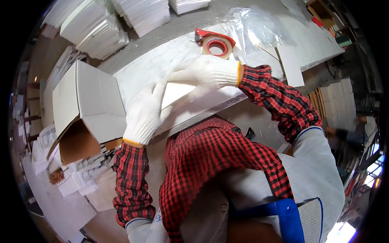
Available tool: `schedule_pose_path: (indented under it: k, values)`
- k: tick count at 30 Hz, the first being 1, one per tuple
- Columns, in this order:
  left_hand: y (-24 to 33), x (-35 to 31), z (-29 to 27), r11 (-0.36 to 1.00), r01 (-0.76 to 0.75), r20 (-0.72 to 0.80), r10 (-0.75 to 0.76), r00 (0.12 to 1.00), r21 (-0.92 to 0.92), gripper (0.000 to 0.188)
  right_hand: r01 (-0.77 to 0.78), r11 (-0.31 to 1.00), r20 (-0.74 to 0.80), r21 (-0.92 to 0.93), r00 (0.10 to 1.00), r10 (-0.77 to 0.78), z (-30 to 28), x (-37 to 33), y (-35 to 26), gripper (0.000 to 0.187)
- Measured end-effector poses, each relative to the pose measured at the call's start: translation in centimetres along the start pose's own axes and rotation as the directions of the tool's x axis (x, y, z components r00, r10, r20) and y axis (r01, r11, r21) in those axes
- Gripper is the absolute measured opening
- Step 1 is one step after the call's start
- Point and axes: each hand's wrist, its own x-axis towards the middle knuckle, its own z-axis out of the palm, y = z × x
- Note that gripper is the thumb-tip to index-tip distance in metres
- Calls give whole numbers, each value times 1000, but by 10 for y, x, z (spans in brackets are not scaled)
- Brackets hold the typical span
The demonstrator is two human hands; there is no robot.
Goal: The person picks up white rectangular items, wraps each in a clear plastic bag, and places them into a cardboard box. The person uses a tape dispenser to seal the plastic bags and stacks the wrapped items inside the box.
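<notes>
White knitted, yellow-cuffed gloves [137,129] on left hand [142,111] and right hand [208,72]; white flat piece [175,93] between; red-and-black plaid cloth sleeves [133,178] behind.

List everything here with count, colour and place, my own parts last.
White piece: one, white, between the hands.
Tape dispenser: one, red, on table beyond right hand.
Plastic film: one, clear, right of dispenser.
Table: one, pale, beneath the hands.
Flat panel: one, white, table's right.
Open box: one, white outside, brown inside, left.
Stacks: at least three, white, beyond table.
Scraps: many, white, below the box.
Rim clutter: many, mixed colours, far right, blurred.
Left hand: one, white-gloved, piece's left end.
Right hand: one, white-gloved, piece's right end.
Sleeve covers: two, red-black check, forearms.
Apron: one, red-black check, front.
Top: one, grey, arms.
</notes>
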Motion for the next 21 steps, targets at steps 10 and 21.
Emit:
schedule_pose_path:
  k: [10, 21]
  values:
    - [-4, -2, 4, 997, -73, 11, 72, 997, 37, 83, -40, 996, -11, -81, 999, 39, 17, -12, -8, 71]
    - [20, -2, 5, 997, -26, -68, 31, 997, 71, 114, -61, 988, -97, -138, 994, 48, 14, -17, -19, 71]
